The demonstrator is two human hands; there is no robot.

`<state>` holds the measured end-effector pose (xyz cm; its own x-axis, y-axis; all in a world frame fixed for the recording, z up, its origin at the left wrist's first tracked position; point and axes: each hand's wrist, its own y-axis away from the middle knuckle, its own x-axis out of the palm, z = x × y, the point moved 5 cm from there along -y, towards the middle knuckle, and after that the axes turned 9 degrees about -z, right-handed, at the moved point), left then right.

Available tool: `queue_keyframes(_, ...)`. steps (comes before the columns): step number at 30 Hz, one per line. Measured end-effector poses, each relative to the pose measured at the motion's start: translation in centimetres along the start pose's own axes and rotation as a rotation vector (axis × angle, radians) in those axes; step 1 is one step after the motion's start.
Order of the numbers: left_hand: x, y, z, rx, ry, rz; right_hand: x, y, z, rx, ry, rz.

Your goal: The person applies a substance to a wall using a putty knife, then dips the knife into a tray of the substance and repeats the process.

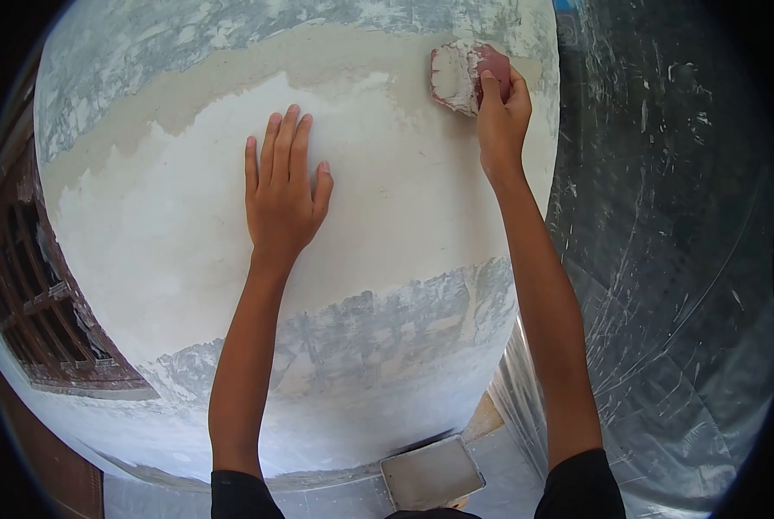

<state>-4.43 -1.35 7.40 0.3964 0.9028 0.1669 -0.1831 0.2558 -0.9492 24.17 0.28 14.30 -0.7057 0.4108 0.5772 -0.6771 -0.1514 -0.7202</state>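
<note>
Against the upper right of the wall (pixel 188 233), my right hand (pixel 504 121) grips a dark red putty scraper (pixel 491 65). Thick off-white putty coats much of the scraper's face. My left hand (pixel 283 190) lies flat on the pale middle band of the wall, palm down and fingers apart. Around that pale band, a beige damp-looking strip (pixel 223 73) runs along the top. Rough grey patches show above it and lower down on the wall.
A shallow tray (pixel 432 474) with greyish material stands on the floor below. Dark plastic sheeting (pixel 664 216), splashed with white, hangs at the right. At the left is a brown window-like frame with bars (pixel 50 294). Clear plastic (pixel 521 381) hangs beside the wall's right edge.
</note>
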Motion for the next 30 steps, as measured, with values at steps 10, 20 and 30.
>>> queue_keyframes(10, 0.0, 0.1, -0.1, -0.001, 0.001, 0.008, 0.3, 0.4, -0.1, -0.145, -0.025, 0.17)
queue_keyframes(20, -0.1, -0.1, -0.2, 0.011, -0.049, -0.006, -0.7, 1.2, 0.1, -0.225, 0.056, 0.196)
queue_keyframes(30, 0.1, 0.1, -0.1, -0.007, -0.001, 0.017, -1.6, -0.6, -1.4, -0.091, -0.042, 0.175)
